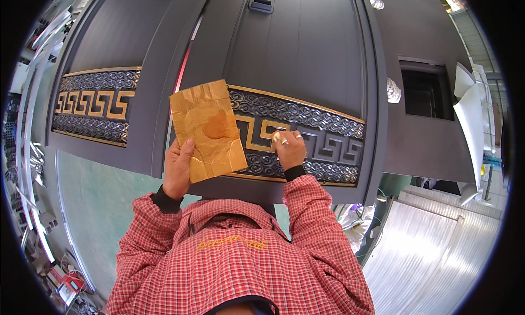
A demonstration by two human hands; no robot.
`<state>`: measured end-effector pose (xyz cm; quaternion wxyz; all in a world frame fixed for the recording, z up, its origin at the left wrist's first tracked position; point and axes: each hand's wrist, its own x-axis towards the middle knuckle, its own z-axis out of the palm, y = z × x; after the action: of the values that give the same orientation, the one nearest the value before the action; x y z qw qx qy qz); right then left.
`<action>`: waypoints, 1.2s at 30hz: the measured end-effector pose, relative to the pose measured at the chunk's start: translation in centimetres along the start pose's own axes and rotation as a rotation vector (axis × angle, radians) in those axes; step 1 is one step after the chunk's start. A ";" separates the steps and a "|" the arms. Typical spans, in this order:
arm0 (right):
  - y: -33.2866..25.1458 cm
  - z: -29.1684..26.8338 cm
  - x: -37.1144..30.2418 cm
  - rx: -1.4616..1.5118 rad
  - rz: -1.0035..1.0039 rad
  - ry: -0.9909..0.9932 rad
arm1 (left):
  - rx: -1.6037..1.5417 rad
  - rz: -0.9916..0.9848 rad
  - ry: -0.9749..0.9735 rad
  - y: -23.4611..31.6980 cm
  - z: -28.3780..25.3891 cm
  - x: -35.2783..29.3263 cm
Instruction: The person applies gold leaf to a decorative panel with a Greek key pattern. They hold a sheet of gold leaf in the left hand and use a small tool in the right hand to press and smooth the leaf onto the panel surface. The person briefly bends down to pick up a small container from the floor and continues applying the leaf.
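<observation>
My left hand [182, 164] grips the lower left edge of a creased gold sheet [202, 156], thumb on top. A wet-looking orange-brown patch [217, 126] lies on the sheet's middle. My right hand [291, 150] is closed in a pinch on a small pale wad [277, 138], held at the raised key-pattern band of a dark grey door panel [295, 47]. Left of that hand the key pattern [261, 148] is gold; to its right the key pattern [331, 148] is grey. Dark scrollwork strips [295, 111] edged in gold run above and below. The sheet hides the band's left end.
A second dark panel [115, 47] with a fully gold key pattern [93, 103] stands at the left. Recessed handles [261, 6] sit higher up. To the right are a dark panel with a rectangular opening [426, 89], crumpled foil-like wraps [393, 91] and stacked translucent sheets [426, 249].
</observation>
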<state>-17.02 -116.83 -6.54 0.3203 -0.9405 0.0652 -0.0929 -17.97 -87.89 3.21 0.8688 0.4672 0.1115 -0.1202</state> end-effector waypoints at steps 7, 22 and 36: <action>-0.1 -0.9 -2.9 -0.014 0.033 -0.069 | 0.009 0.013 0.003 0.2 0.2 0.1; -2.2 0.6 -3.9 0.018 -0.103 -0.013 | 0.031 -0.002 -0.039 0.5 0.4 -0.3; -4.7 -10.2 -2.9 0.153 0.099 0.160 | -0.002 -0.050 -0.141 -1.4 1.7 -0.6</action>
<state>-21.77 -118.58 3.89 0.3890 -0.8986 0.1298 -0.1563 -18.82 -89.98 3.16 0.8718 0.4536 0.0619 -0.1745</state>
